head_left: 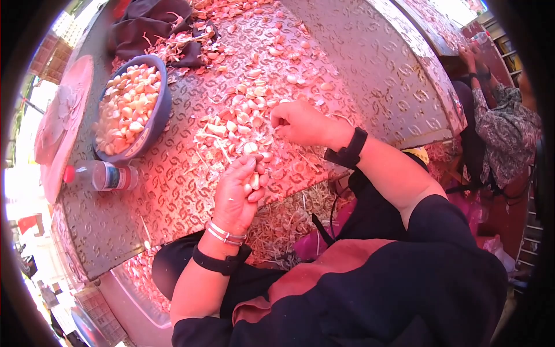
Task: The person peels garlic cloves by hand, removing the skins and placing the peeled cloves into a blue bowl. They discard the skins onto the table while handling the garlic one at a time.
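Note:
My left hand is near the front edge of the metal table, palm turned up. Its fingers are curled around a few garlic cloves, and the thumb and index fingertip meet. Just beyond it, a loose heap of garlic cloves lies among papery skins. At the right side of this heap is my right hand, its fingers bent inward; whatever may be between them is hidden. A blue bowl full of peeled-looking cloves stands to the left.
A plastic bottle with a red cap lies beside the bowl. Dark cloth and scraps sit at the back, and a pink hat rests at the left edge. Straw-like waste fills the space below. Another person sits at the right.

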{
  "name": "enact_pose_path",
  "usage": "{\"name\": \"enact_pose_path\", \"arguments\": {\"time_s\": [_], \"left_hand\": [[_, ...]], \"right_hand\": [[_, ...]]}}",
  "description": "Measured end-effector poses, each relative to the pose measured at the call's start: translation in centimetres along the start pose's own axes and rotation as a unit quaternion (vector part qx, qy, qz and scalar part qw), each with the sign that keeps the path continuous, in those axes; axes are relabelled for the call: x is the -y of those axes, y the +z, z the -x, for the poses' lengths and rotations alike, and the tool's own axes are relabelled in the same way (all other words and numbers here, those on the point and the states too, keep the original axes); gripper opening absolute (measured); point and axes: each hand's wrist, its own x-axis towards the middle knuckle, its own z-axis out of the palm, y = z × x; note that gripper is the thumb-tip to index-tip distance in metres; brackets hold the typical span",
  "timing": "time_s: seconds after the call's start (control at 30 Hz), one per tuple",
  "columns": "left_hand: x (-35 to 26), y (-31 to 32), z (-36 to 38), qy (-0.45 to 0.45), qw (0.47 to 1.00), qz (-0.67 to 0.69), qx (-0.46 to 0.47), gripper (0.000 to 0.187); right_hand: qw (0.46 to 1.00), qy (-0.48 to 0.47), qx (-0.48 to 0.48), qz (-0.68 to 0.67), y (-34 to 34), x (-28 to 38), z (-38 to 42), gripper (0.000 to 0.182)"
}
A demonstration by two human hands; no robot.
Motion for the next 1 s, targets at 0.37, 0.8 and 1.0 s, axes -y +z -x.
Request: {"name": "enact_pose_path", "arguments": {"time_s": [0.37, 0.8, 1.0], "left_hand": [[-0.5, 0.4, 0.3, 0.021, 0.995, 0.091, 0.046, 0.028], [-0.1, -0.3, 1.4, 0.067, 0.996, 0.040, -0.030, 0.020], [-2.2, -0.6, 1.7, 0.077, 0.992, 0.097, 0.029, 0.013]], "right_hand": [[0.851, -0.019, 0.129, -0.509, 0.4, 4.6, 0.1, 0.011], [0.951, -0.119, -0.019, -0.285, 1.8, 8.2, 0.4, 0.010], [0.984, -0.142, -0.043, -0.099, 1.8, 9.1, 0.7, 0.013]]}}
